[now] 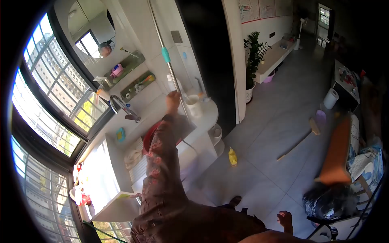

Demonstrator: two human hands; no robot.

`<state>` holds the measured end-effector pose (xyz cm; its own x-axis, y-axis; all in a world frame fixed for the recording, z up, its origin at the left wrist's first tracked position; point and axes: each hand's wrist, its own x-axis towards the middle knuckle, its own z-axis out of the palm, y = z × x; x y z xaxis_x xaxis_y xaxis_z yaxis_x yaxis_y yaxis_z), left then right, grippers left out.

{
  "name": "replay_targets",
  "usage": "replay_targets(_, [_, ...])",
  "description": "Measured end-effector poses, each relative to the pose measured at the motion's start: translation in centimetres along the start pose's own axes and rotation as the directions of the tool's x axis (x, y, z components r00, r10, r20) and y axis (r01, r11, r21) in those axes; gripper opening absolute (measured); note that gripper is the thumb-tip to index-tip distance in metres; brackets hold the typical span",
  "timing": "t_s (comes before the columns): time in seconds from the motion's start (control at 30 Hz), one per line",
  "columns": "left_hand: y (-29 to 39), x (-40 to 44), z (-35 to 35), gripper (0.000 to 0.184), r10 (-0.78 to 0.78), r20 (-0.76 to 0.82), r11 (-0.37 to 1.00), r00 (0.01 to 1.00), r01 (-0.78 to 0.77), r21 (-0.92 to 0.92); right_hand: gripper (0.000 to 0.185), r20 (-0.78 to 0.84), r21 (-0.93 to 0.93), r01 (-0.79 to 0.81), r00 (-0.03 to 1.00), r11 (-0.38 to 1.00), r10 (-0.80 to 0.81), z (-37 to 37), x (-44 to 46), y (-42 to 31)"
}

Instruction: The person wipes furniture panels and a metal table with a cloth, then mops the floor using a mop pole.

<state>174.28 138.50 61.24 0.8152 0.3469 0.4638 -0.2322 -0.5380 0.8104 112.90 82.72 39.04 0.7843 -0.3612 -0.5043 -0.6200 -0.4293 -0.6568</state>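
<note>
Pole [172,73] slants in the grasp of the left hand [173,102] over the worktop [209,112], just beside a white mug [195,107] that a sideways swing could topple; whether the half-curled right hand [285,220] holds anything, I cannot tell.

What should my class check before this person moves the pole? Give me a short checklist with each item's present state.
1. Left hand closed around the pole: ok.
2. Right hand free: cannot tell; its fingers look curled, though no held item shows.
3. Pole apart from the white container: cannot tell; they stand very close in this single view.
4. Pole's lower end in plain sight: not ok; it is hard to make out.
5. Floor free of loose things: not ok; a yellow bottle and a broom are on it.
</note>
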Motion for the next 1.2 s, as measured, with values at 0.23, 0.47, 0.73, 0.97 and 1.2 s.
replay_targets(0.23, [4.8, 8.3, 1.8, 0.034, -0.039, -0.118, 0.999, 0.992, 0.037, -0.019, 0.029, 0.071, -0.001, -0.054, 0.996, 0.999, 0.054, -0.5, 1.6, 1.5])
replay_targets(0.47, [1.3, 10.6, 3.2, 0.03, -0.178, -0.154, 0.975, 0.972, 0.153, -0.16, 0.024, 0.156, -0.069, -0.04, 0.986, 0.997, 0.05, 0.3, 2.1, 5.9])
replay_targets(0.73, [5.1, 6.1, 0.1, 0.04, 0.02, -0.314, 0.997, 0.949, -0.044, -0.07, 0.03, 0.123, 0.077, -0.153, 0.982, 0.985, 0.143, 1.0, 2.4, 4.1])
replay_targets(0.97, [13.5, 2.9, -5.1, 0.034, 0.106, -0.155, 0.894, 0.982, -0.163, -0.416, 0.031, 0.142, 0.15, -0.083, 0.988, 0.985, 0.061, 0.9, 0.0, 2.8])
replay_targets(1.2, [19.8, 0.7, -7.5, 0.044, 0.173, -0.095, 0.938, 0.98, -0.193, -0.289, 0.028, 0.188, 0.088, -0.106, 0.978, 0.991, 0.088, 2.2, -4.9, 3.9])
